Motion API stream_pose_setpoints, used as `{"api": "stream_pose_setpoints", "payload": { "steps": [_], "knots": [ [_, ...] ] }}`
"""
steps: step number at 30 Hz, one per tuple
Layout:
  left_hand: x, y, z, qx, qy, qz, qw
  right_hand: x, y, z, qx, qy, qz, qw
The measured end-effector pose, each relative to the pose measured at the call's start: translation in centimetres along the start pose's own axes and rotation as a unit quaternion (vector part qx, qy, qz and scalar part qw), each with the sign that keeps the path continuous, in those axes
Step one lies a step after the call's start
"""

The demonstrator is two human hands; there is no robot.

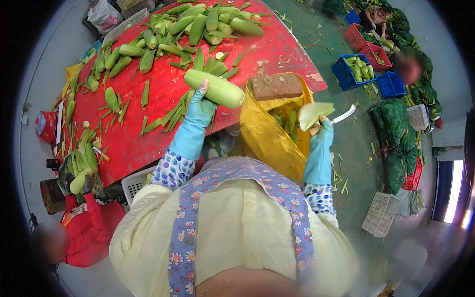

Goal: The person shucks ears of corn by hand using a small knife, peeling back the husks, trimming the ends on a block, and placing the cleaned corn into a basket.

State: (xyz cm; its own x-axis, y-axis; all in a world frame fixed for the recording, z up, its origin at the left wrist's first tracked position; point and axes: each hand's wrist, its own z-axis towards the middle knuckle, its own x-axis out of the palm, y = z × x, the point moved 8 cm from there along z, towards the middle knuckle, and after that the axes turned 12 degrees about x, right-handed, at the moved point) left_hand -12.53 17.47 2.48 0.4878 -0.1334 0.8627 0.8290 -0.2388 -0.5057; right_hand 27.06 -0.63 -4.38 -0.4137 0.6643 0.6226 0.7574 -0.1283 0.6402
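My left hand (205, 97), in a light blue glove, grips a pale green ear of corn in its inner husk (215, 89) above the edge of the red table (130, 148). My right hand (320, 128), in a matching glove with bare fingertips, holds a knife whose curved blade (344, 114) points outward, along with a piece of pale green husk (315, 113). Between my hands hangs an open yellow woven sack (267, 133) with green husk leaves (291, 124) inside. A brick (277, 86) lies on the sack's rim at the table corner.
A heap of unhusked corn (200, 26) lies at the table's far side, with loose husk leaves (176, 113) nearer. At left, a co-worker in red (91, 230) handles corn. Right, a blue crate of corn (345, 72), red crates (374, 55) and green net sacks (395, 130) stand on the floor.
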Motion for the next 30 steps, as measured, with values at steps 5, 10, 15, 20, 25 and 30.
{"api": "stream_pose_setpoints", "payload": {
  "steps": [5, 10, 15, 20, 25, 30],
  "knots": [
    [5.9, 2.2, -3.2, -0.117, 0.178, 0.057, 0.975, 8.5, 1.7, -6.2, -0.100, -0.012, -0.432, 0.896],
    [9.7, 7.0, -6.8, -0.176, 0.216, 0.122, 0.953, 18.5, -6.3, -11.4, 0.139, 0.262, -0.400, 0.867],
    [9.5, 7.1, -7.9, -0.216, 0.277, 0.130, 0.927, 15.7, -9.4, -9.3, 0.166, 0.315, -0.383, 0.852],
    [8.5, 6.0, -8.2, -0.211, 0.247, 0.192, 0.926, 16.2, -9.6, -10.2, 0.154, 0.325, -0.384, 0.851],
    [7.7, 5.3, -8.3, -0.258, 0.284, 0.208, 0.900, 16.2, -10.5, -10.3, 0.116, 0.300, -0.394, 0.861],
    [3.4, 4.0, -5.6, -0.179, 0.248, 0.306, 0.902, 15.3, -11.3, -9.7, 0.098, 0.160, -0.347, 0.919]
  ]
}}
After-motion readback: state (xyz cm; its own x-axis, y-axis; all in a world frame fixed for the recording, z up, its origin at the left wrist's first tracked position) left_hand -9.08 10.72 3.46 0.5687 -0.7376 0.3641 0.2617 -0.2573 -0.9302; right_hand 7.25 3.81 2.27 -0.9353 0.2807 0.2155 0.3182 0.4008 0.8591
